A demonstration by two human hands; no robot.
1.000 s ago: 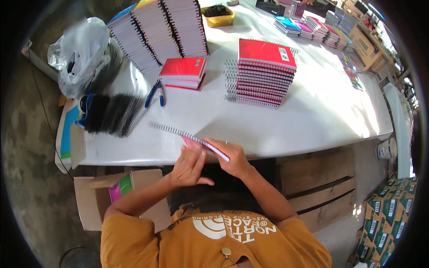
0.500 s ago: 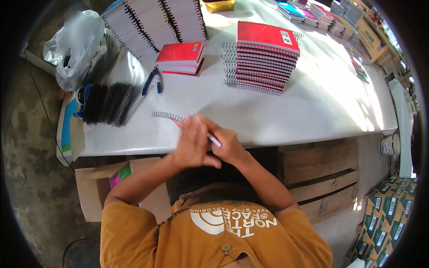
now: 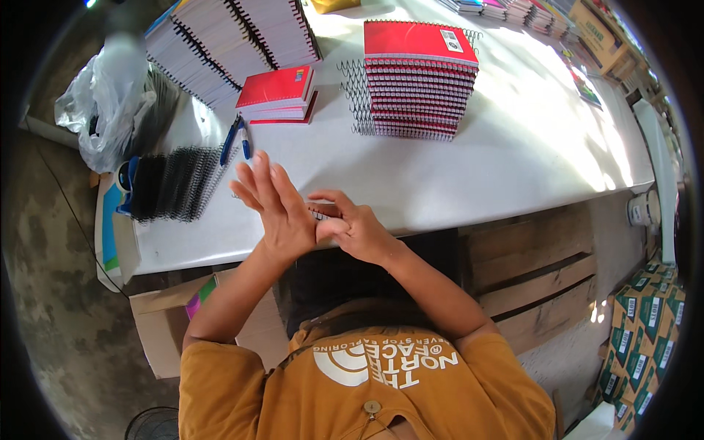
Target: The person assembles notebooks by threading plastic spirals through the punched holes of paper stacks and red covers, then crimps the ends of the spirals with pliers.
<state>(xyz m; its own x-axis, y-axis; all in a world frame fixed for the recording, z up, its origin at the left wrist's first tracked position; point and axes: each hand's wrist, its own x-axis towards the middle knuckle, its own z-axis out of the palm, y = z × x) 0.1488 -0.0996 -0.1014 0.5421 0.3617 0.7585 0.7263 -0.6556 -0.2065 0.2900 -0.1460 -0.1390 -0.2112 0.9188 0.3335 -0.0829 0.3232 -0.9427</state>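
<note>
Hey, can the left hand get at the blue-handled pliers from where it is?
Probably yes: the left hand is spread open and looks near the blue-handled pliers, with nothing visible standing between them.

Notebook (image 3: 317,215) mostly hidden by left hand (image 3: 284,220); yellow tub (image 3: 334,5), tall books (image 3: 213,37) cut at top edge; white label (image 3: 451,40) too small to read.

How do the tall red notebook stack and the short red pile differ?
The tall stack holds many notebooks; the short pile only a few. Coil ends jut from both sides of the tall stack; none visibly jut from the short pile. The tall stack's label is mostly white; the short pile's is multicoloured. Both have red top covers.
</note>
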